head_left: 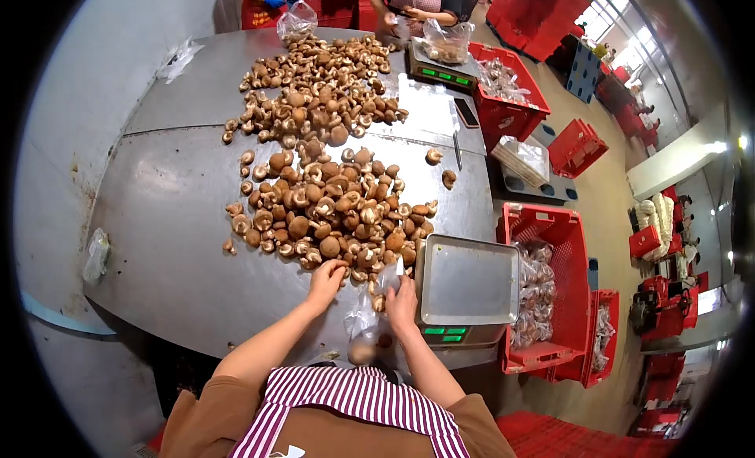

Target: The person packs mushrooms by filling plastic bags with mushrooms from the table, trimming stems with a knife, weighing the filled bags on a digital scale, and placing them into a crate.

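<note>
A heap of brown shiitake mushrooms [330, 210] covers the middle of the metal table. At its near edge my left hand [324, 283] has its fingers curled in against a mushroom. My right hand [403, 302], closed, grips a clear plastic bag [362, 318] that hangs toward the table's front edge with a mushroom low in it. A small white pointed piece [399, 266] sticks up by the right fingertips; its kind is unclear. Just right of that hand stands a weighing scale [470, 281] with a bare metal tray and green digits.
Red crates [578, 301] of bagged mushrooms stand right of the scale. A second heap [314, 88] lies farther back, near another scale [444, 74] bearing a bag. A phone [465, 112] and a pen-like stick [457, 149] lie at right. Two people [425, 1] work across the table.
</note>
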